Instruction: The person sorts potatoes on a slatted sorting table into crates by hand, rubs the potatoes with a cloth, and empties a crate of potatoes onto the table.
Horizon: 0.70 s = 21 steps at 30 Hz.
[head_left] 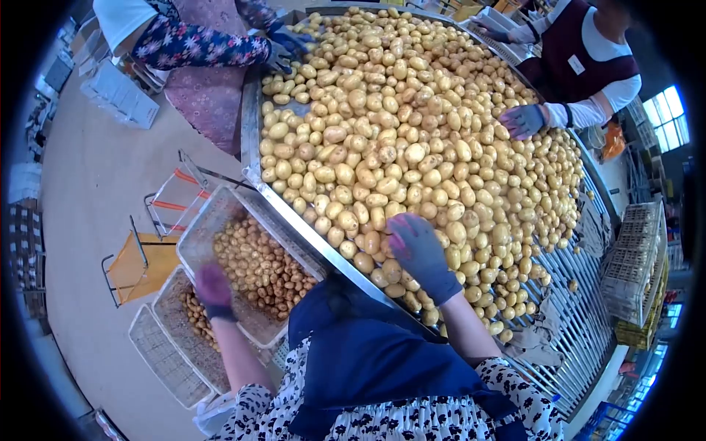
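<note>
Potatoes (382,140) lie heaped across a large metal sorting table (323,248). My right hand, in a grey glove with a purple palm side (421,253), rests on the potatoes near the table's front edge; whether it grips one is hidden. My left hand, gloved alike (215,288), hangs over the border between two plastic crates and is blurred, so its fingers cannot be made out. The larger crate (200,231) holds a pile of potatoes, and the smaller crate (173,309) beside it has some smaller ones.
One co-worker's gloved hands (283,50) touch the potatoes at the far left. Another co-worker's gloved hand (523,121) lies on them at the right. Metal rollers (570,309) show at the right. A yellow folding seat (147,266) and stacked crates (632,257) stand around the table.
</note>
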Motion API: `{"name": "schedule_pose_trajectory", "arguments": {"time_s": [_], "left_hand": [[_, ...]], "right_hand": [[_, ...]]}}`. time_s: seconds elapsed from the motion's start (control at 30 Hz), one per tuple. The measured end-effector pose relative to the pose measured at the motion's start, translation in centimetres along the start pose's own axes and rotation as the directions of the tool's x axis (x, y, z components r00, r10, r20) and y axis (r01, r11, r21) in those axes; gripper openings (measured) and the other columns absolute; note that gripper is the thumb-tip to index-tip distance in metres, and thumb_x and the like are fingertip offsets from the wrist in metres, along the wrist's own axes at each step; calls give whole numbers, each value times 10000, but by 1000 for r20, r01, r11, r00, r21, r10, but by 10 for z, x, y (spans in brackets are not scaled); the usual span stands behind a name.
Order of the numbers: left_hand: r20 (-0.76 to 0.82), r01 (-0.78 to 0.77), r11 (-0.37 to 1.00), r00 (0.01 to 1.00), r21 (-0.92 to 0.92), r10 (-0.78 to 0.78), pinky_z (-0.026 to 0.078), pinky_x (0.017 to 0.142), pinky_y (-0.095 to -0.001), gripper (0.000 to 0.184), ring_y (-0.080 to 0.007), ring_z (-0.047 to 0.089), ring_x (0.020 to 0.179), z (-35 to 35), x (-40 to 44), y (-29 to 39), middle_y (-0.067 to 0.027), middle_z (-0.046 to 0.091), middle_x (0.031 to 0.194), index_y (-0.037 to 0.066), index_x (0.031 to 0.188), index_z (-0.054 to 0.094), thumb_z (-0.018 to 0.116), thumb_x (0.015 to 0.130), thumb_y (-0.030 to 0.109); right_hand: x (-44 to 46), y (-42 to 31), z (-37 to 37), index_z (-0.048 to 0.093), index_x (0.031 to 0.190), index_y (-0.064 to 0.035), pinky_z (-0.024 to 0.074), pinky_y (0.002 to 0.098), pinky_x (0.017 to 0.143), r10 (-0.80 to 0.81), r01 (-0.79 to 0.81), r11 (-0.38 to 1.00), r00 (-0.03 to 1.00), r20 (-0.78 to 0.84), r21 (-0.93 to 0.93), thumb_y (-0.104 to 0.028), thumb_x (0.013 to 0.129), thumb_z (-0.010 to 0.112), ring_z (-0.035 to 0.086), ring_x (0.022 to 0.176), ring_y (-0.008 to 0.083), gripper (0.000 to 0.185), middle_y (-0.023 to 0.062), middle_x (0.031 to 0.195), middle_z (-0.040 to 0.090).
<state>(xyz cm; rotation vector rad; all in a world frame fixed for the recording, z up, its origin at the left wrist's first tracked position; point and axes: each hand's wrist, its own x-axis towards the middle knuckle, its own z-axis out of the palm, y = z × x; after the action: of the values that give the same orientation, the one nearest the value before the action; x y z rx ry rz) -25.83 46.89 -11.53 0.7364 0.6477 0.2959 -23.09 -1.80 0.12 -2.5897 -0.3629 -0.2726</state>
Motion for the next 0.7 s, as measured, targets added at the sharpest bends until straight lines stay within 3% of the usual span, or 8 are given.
{"name": "schedule_pose_trajectory", "arguments": {"time_s": [0.1,0.13,0.17,0.2,0.47,0.57,0.67,0.7], "left_hand": [[474,-525,643,838,558,272,486,835,-297,330,-192,581,899,153,-30,-63,-87,591,1038,-15,1153,557,523,921,218],[360,-258,851,929,457,88,473,871,-287,381,-193,577,961,198,-33,-71,-107,573,1097,-9,1238,514,533,920,199],[387,-247,791,922,560,14,453,924,-292,402,-220,573,1046,229,-30,-87,-119,573,1165,-21,1264,485,527,927,195],[619,-592,475,776,651,120,447,943,-317,392,-229,569,1095,242,-7,-113,-121,575,1211,-10,1260,494,526,932,201],[966,-950,-173,258,259,30,403,992,-411,428,-317,511,1166,414,97,-209,-175,559,1219,48,1247,513,556,828,122],[738,-734,-504,627,455,-248,361,1031,-408,634,-381,467,1207,448,75,-213,-249,511,1259,46,1316,450,679,770,272],[683,-697,-432,697,573,-219,390,998,-418,579,-374,492,1161,447,63,-201,-239,536,1216,30,1226,533,704,760,327],[807,-782,-361,579,509,-115,424,940,-422,522,-376,522,1094,428,81,-209,-211,563,1160,48,1157,576,714,756,353]], "right_hand": [[-9,29,-18,578,1152,-115,392,459,969,55,-71,984,994,-98,-166,-188,837,603,489,1131,317,325,123,1150,556],[-14,40,-21,575,1157,-121,383,469,975,90,-125,962,984,-153,-241,-187,841,597,479,1143,328,323,130,1166,547],[-20,49,-24,575,1157,-121,383,469,975,92,-128,964,983,-159,-233,-187,841,597,479,1143,328,323,130,1166,547],[-29,57,-25,574,1162,-122,369,480,990,144,-199,935,970,-198,-293,-181,844,590,465,1164,347,323,141,1202,532],[-54,73,-10,606,1106,-115,285,536,1055,215,-287,914,942,-257,-287,-172,834,573,363,1291,387,280,168,1352,454],[-52,76,-12,623,1098,-117,266,535,1066,226,-299,922,932,-283,-247,-186,822,585,367,1287,382,287,145,1361,456],[-54,74,-13,628,1102,-119,255,532,1071,233,-295,935,929,-287,-196,-210,825,585,375,1282,373,295,135,1366,458],[-54,73,-15,629,1100,-121,254,531,1071,235,-291,940,931,-279,-180,-211,826,585,373,1283,372,292,133,1365,459]]}}
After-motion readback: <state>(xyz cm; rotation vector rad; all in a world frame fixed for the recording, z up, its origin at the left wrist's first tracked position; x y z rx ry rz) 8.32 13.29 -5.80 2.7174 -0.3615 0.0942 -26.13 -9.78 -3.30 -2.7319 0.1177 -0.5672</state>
